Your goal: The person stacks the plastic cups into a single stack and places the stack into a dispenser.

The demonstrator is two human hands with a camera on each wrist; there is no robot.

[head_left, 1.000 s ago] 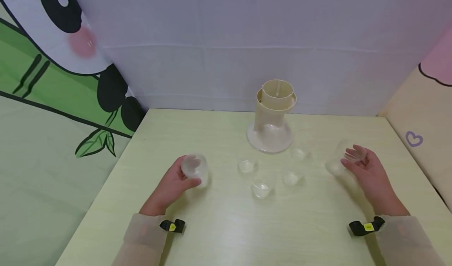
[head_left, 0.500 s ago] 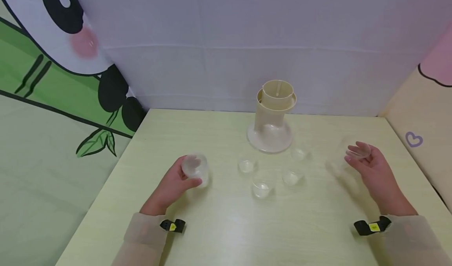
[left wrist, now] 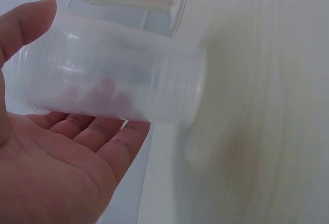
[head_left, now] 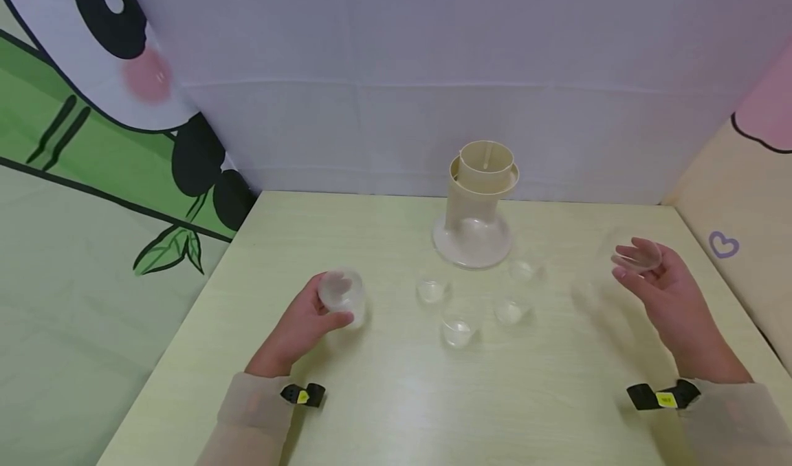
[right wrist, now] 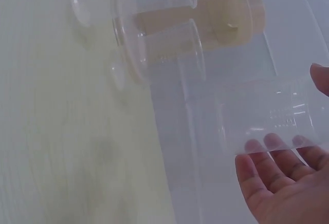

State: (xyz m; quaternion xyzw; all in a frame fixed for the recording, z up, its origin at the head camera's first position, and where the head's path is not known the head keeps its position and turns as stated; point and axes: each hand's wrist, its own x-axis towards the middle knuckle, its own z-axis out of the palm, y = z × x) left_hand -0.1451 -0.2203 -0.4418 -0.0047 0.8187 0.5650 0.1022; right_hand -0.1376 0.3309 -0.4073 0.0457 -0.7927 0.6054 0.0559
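My left hand grips a stack of nested clear plastic cups at the table's left side. In the left wrist view the stack shows several close rims at one end, with the thumb on one side and the fingers on the other. Over the right part of the table, my right hand holds a clear plastic cup between thumb and fingertips. Between the hands, several clear cups stand apart on the table, among them a front cup and a left cup.
A beige cylindrical holder with a second tube beside its top and a wide round base stands at the back of the pale table. A lilac cloth backdrop rises behind the table, and a printed panel borders its right side.
My right hand has moved right and away from me with its cup, and its shadow lies farther from it. The left hand and its stack stay in place.
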